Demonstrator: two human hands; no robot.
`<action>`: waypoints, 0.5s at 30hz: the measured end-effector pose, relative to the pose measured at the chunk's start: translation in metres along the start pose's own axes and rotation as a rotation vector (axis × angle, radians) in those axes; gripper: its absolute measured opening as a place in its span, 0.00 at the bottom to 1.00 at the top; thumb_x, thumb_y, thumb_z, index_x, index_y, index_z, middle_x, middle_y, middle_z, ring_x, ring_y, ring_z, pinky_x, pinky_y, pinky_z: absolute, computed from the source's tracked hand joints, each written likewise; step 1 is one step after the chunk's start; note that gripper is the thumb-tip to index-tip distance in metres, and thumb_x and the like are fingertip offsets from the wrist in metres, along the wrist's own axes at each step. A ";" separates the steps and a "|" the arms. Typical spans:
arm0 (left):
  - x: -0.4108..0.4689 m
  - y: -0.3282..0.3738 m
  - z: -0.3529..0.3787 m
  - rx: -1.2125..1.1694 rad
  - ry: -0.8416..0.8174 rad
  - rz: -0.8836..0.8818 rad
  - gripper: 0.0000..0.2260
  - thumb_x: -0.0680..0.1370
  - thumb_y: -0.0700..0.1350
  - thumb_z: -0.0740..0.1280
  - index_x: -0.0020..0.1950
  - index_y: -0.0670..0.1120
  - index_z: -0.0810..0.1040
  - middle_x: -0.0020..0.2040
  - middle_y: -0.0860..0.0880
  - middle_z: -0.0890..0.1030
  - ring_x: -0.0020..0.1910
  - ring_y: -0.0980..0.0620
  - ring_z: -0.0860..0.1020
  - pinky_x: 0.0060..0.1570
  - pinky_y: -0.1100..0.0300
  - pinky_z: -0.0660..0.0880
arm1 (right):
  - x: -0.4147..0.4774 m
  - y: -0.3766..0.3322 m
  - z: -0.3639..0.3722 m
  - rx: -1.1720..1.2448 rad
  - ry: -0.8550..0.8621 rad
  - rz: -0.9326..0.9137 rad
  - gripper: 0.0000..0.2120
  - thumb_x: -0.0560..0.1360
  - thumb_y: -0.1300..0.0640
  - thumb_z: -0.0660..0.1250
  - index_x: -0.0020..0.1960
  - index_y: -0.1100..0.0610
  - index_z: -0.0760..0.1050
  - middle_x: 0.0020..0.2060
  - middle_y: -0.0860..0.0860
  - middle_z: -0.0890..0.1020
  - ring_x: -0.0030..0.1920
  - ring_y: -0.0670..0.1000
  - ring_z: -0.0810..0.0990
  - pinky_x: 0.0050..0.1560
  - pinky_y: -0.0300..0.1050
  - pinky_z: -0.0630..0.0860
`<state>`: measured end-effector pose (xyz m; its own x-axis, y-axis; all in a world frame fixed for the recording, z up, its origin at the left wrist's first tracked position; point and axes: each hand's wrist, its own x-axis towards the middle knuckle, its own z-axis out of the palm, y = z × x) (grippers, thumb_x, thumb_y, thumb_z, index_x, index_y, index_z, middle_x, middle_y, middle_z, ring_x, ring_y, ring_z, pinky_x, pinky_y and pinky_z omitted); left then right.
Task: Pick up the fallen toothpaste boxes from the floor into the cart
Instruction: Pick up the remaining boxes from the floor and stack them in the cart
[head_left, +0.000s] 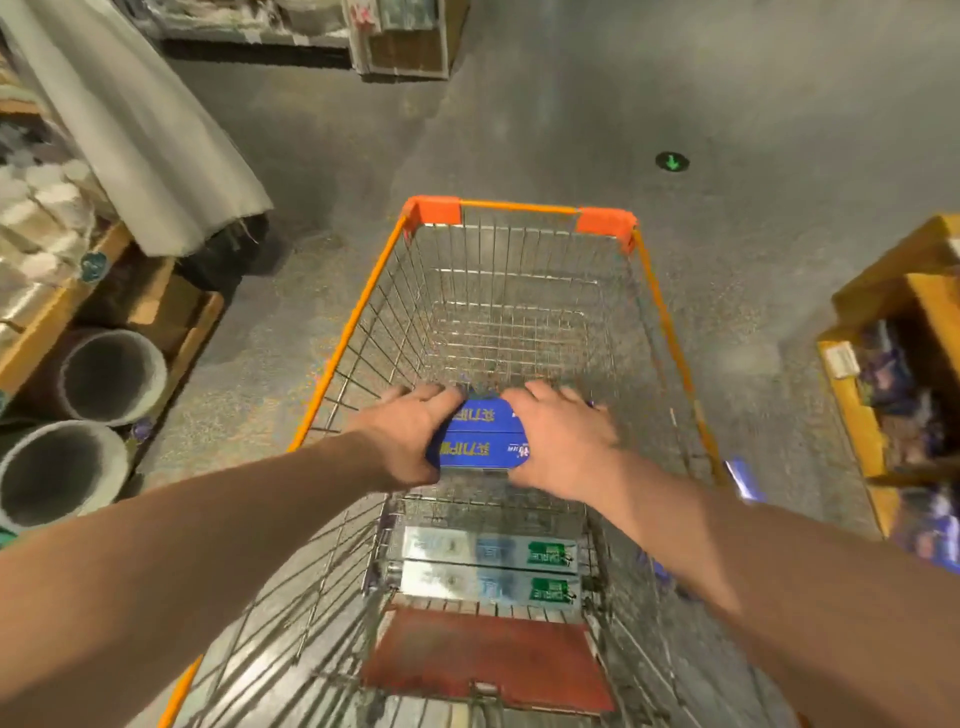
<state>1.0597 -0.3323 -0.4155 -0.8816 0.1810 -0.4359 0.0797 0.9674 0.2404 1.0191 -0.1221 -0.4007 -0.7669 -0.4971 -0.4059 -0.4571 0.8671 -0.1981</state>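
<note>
At the far left, 2 grey tubes (88, 415) stand open-ended beside a wooden shelf (47, 317) of wrapped goods, with a pale cloth (140, 135) draped above them. The grey floor (779, 130) runs across the middle, marked by a green arrow (672, 162). The wire cart (358, 317) with an orange rim stands in the centre, seen from the handle end.

The left hand (410, 434) reaches in over the basket, its fingers (421, 395) wrapped around the left end of 2 blue boxes (483, 441) held side by side. The right hand (566, 439) covers their right end, its fingers (550, 397) curled over the far edge. Both hands are closed on this pair, which sits above the wire bottom near the middle of the cart; whether it touches the wire cannot be told.

Nearer the handle, 2 silver boxes (491, 566) with green ends lie flat side by side in the cart, just beyond the red seat flap (488, 660).

To the right of the cart, a blue box (743, 478) shows past the right forearm, blurred. At the far right stands a yellow shelf (852, 410) holding dark blue packs
</note>
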 end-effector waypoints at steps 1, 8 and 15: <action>0.010 -0.005 0.012 -0.012 -0.009 -0.007 0.41 0.65 0.52 0.73 0.73 0.59 0.57 0.68 0.52 0.71 0.67 0.42 0.70 0.66 0.43 0.72 | 0.010 0.002 0.012 0.014 -0.018 0.021 0.39 0.66 0.43 0.77 0.72 0.46 0.63 0.61 0.48 0.73 0.63 0.57 0.71 0.60 0.58 0.75; 0.048 -0.030 0.096 -0.032 0.029 0.003 0.38 0.71 0.46 0.73 0.77 0.55 0.60 0.69 0.52 0.71 0.63 0.43 0.70 0.59 0.45 0.77 | 0.049 0.018 0.092 0.080 -0.032 0.082 0.27 0.68 0.45 0.71 0.63 0.41 0.64 0.54 0.46 0.75 0.59 0.55 0.72 0.52 0.56 0.77; 0.077 -0.017 0.137 -0.017 -0.048 -0.035 0.40 0.70 0.44 0.76 0.75 0.57 0.57 0.69 0.53 0.69 0.69 0.42 0.66 0.55 0.39 0.78 | 0.055 0.034 0.132 0.024 -0.043 0.097 0.40 0.69 0.47 0.77 0.74 0.46 0.60 0.63 0.48 0.75 0.65 0.57 0.70 0.55 0.59 0.78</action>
<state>1.0544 -0.3110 -0.5716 -0.8602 0.1558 -0.4856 0.0407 0.9701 0.2392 1.0213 -0.1157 -0.5477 -0.7868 -0.4095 -0.4618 -0.3703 0.9118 -0.1776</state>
